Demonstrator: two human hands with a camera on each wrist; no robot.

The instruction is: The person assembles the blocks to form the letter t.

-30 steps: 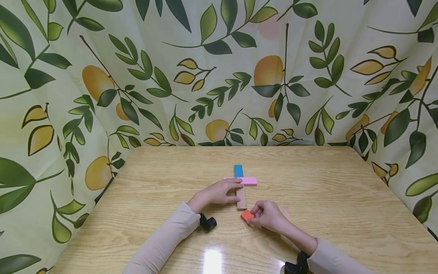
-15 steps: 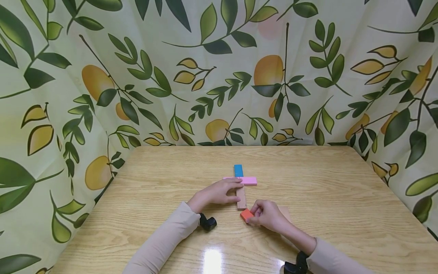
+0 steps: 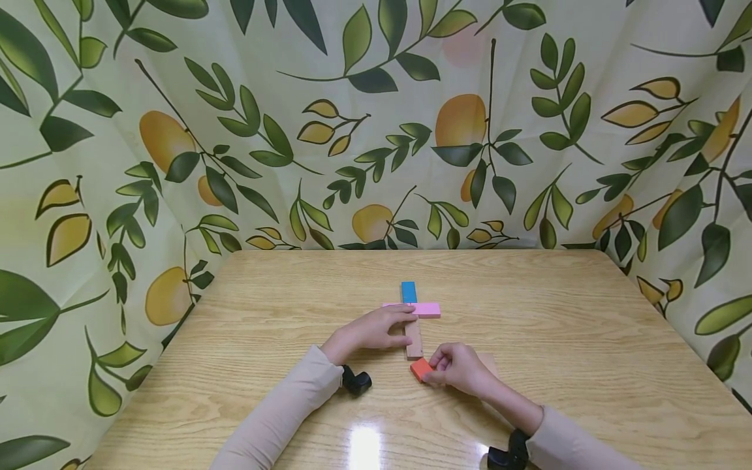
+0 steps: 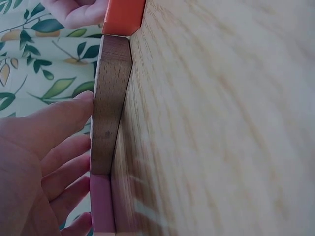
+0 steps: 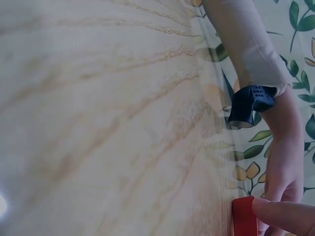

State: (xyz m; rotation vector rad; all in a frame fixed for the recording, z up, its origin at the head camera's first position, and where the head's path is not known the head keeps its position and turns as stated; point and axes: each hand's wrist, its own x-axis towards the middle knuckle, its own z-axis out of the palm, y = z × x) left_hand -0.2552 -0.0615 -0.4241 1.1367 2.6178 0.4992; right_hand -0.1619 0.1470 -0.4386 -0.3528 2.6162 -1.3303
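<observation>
Flat on the table lies a natural wood block (image 3: 414, 341), its far end meeting a pink block (image 3: 429, 310) set crosswise. Beyond the pink one is a blue block (image 3: 408, 292). My left hand (image 3: 371, 330) rests over the wood and pink blocks with thumb and fingers lightly extended; in the left wrist view the thumb (image 4: 74, 110) touches the wood block's top edge. My right hand (image 3: 461, 369) pinches an orange block (image 3: 420, 369) between thumb and fingers, turned at an angle, right at the wood block's near end. Part of the pink block is hidden under the left fingers.
A pale wooden piece (image 3: 489, 363) lies behind the right hand, mostly hidden by it. The wood-grain table (image 3: 282, 294) ends at a leaf-and-fruit patterned cloth (image 3: 329, 215) at the back and sides. Black wrist cameras (image 3: 356, 382) sit on both wrists.
The right hand has shifted the orange block slightly left along the near end of the wood block. The left hand and the other blocks stay where they were.
</observation>
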